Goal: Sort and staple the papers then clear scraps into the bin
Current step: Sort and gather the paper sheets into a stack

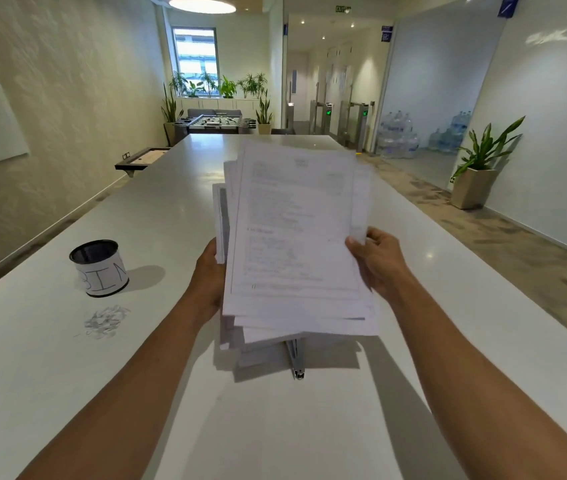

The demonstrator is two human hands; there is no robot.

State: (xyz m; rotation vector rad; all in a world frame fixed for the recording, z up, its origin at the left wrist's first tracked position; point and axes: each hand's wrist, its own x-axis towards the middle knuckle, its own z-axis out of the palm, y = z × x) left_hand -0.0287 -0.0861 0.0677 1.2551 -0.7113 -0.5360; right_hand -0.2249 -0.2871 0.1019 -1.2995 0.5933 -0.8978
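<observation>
Two hands: left hand [210, 282], right hand [377, 261] flank gripped papers [295, 237].

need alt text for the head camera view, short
Both bare hands, left hand and right hand, hold an uneven stack of white printed papers above a long white table. A black mesh bin labelled BIN and small white scraps sit left.

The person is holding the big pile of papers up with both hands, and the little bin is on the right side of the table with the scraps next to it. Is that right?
Not quite. In the head view the bin stands on the left side of the table, not the right. The rest holds: the left hand and right hand both hold up the papers, and the scraps lie next to the bin.
</observation>
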